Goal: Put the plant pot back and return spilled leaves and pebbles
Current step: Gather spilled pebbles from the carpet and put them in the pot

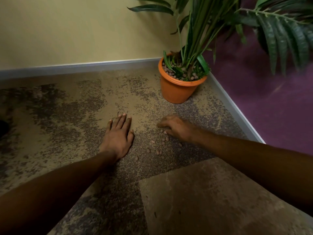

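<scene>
Spilled pebbles (pixel 157 149) scattered on carpet (pixel 186 192), short of orange plant pot (pixel 177 89), closest to right hand (pixel 174 128). Left hand (pixel 118 136) pressed flat, fingers straight, holding nothing. Right hand curled over pebbles; pinch unclear. Pot upright beyond both.

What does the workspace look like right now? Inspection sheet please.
Surface: mottled brown and tan carpet.
Job's things: orange plant pot upright in the corner, pebbles inside; spilled pebbles scattered on the carpet between the hands; loose leaves, nothing seen.
Clutter: dark shape at the left edge, cannot tell what.
Grippers: left hand flat on the carpet, fingers straight; right hand blurred, fingers curled down at the pebbles, grip unclear.
Cables: nothing seen.
Surroundings: yellow wall, purple wall, grey skirting.
</scene>
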`<action>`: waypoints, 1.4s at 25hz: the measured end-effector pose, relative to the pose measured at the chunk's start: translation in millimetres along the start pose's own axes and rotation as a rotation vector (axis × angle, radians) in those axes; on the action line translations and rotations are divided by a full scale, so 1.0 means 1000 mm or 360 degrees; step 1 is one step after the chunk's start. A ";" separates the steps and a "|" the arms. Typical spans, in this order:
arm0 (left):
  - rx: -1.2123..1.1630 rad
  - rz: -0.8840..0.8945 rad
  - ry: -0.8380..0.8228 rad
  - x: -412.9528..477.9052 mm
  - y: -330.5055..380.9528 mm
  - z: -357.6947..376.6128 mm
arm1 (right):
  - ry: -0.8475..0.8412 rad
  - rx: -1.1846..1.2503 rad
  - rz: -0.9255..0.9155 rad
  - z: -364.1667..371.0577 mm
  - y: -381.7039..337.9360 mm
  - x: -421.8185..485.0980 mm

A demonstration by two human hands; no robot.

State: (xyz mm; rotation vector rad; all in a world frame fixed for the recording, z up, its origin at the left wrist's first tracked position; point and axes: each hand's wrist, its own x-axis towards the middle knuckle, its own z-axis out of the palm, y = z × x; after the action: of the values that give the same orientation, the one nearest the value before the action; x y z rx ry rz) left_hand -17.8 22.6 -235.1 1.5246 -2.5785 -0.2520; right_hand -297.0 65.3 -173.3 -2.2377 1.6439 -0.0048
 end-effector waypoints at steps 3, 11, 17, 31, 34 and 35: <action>0.0018 0.0004 -0.0001 0.000 0.000 -0.001 | 0.0012 -0.0075 -0.0105 0.004 -0.003 0.003; -0.0014 0.0011 0.0017 0.000 0.000 0.002 | 0.0148 -0.0149 -0.0184 0.004 -0.009 -0.004; 0.0004 0.0020 0.0026 0.002 -0.002 0.007 | 0.0569 -0.0101 -0.0106 -0.046 -0.001 -0.026; 0.0048 0.0037 0.0028 0.003 -0.009 0.012 | 0.1362 0.0065 0.0586 -0.154 0.048 -0.014; 0.0048 0.0032 0.0036 0.003 -0.007 0.011 | 0.1313 0.0048 0.0553 -0.156 0.047 -0.009; 0.0041 0.0033 0.0039 0.003 -0.006 0.010 | 0.1294 0.0043 0.0547 -0.157 0.046 -0.007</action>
State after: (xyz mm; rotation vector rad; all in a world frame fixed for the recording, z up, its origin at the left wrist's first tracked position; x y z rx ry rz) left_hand -15.7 18.0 -246.2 1.4991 -2.5871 -0.1978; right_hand -375.7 15.3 -38.1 -2.0075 2.3747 -0.9462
